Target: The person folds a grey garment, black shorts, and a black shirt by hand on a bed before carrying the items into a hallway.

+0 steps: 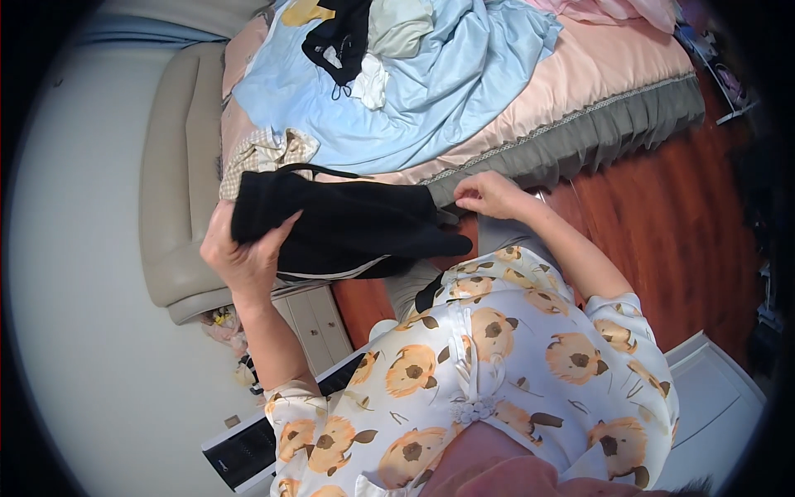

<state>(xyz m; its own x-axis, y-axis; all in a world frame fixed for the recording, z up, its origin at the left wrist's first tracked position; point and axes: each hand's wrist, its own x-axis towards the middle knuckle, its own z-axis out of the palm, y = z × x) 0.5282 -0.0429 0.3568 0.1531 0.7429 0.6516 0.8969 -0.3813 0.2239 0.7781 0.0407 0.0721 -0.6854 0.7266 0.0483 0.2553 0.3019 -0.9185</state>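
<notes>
My left hand (pixel 245 248) is closed on the waistband end of a black garment with a drawstring (pixel 348 217), thumb on the near face and the other fingers behind the cloth. The garment stretches to the right in front of me and shows a pale stripe along its lower edge. Just past its right end is my right hand (pixel 481 196), apart from the cloth, with fingers curled and thumb near the index finger; nothing shows in it. Beyond the garment, a beige checked cloth (pixel 270 152) lies at the bed's near left corner.
The bed has a pink cover (pixel 596 68), a grey ruffled skirt (pixel 627 127) and a rumpled light blue sheet (pixel 422 118). On the sheet lie a black garment (pixel 348 43), a pale green cloth (pixel 400 28) and a white cloth (pixel 371 81). A padded headboard (pixel 186 174) and a drawer cabinet (pixel 313 323) stand left.
</notes>
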